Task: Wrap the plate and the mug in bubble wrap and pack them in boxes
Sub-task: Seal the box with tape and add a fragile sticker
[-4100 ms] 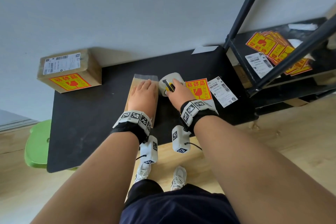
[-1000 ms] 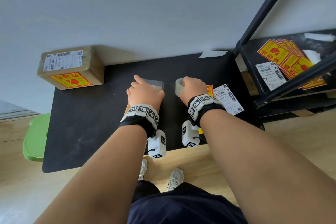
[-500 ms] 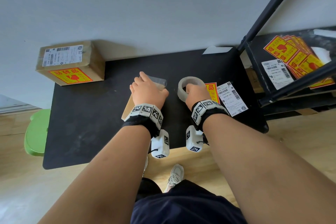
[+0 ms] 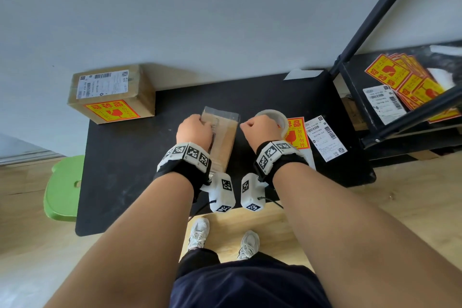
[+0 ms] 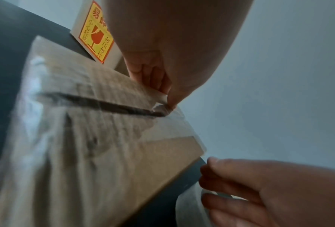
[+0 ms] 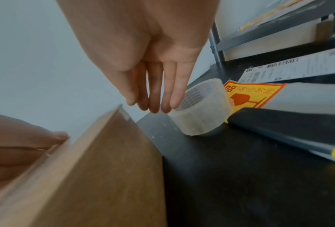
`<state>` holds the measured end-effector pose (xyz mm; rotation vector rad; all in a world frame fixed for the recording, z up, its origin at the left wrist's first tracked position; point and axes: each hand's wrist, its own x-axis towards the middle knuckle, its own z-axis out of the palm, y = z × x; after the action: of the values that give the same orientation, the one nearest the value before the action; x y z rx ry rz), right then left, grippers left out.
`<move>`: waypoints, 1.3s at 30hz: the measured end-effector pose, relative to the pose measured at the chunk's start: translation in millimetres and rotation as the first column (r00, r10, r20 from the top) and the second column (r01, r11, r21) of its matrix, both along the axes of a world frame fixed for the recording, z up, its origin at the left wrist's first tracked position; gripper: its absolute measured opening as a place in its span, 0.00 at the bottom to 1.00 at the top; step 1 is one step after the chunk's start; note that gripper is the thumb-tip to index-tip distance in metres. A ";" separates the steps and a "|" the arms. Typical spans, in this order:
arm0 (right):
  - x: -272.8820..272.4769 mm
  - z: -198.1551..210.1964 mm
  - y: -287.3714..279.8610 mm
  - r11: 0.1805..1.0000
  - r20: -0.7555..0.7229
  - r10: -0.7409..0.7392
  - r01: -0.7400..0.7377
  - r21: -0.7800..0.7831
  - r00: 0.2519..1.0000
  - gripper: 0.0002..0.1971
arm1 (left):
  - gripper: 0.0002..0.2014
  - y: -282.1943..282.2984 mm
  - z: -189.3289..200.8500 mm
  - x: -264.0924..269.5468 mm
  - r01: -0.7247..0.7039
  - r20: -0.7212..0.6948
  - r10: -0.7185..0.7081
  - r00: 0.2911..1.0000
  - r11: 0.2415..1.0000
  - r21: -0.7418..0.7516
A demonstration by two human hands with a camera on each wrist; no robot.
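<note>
A narrow cardboard box lies in the middle of the black table, with clear tape over its top seam. My left hand sits on the box's far left edge with fingers curled over it, one fingertip pressing the tape end down. My right hand hangs just right of the box, fingers fairly straight and holding nothing, their tips beside the rim of a clear tape roll lying flat on the table. No plate or mug shows.
A red-and-yellow fragile sticker and a shipping label lie right of the roll. A second labelled box stands at the back left corner. A black shelf with more stickers is at the right, a green stool at the left.
My right hand has let go of the tape roll, which now lies flat, and drawn back to the left. My left hand has curled onto the box's far left edge.
</note>
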<state>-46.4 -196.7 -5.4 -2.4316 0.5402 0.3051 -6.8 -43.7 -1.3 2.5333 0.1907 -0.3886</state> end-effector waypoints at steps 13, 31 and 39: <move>0.2 2.5 31.0 0.955 0.060 -0.176 0.156 0.252 0.982 0.13 | 0.06 39.4 -11.7 4.8 -0.132 -0.178 0.051 0.983 0.868 -0.479; 11.4 -9.1 32.4 0.859 -0.044 -0.241 0.234 0.456 0.969 0.07 | 0.10 49.7 -30.7 16.7 0.054 -0.170 -0.177 0.969 0.830 -0.555; 9.4 -7.4 33.0 0.880 -0.028 -0.260 0.249 0.405 0.965 0.13 | 0.13 45.7 -25.5 16.5 0.141 -0.061 -0.183 0.981 0.898 -0.417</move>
<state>-37.0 -163.6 -12.8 -1.9340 0.7007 0.2434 9.6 2.0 -26.8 2.1179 -0.0646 -0.5580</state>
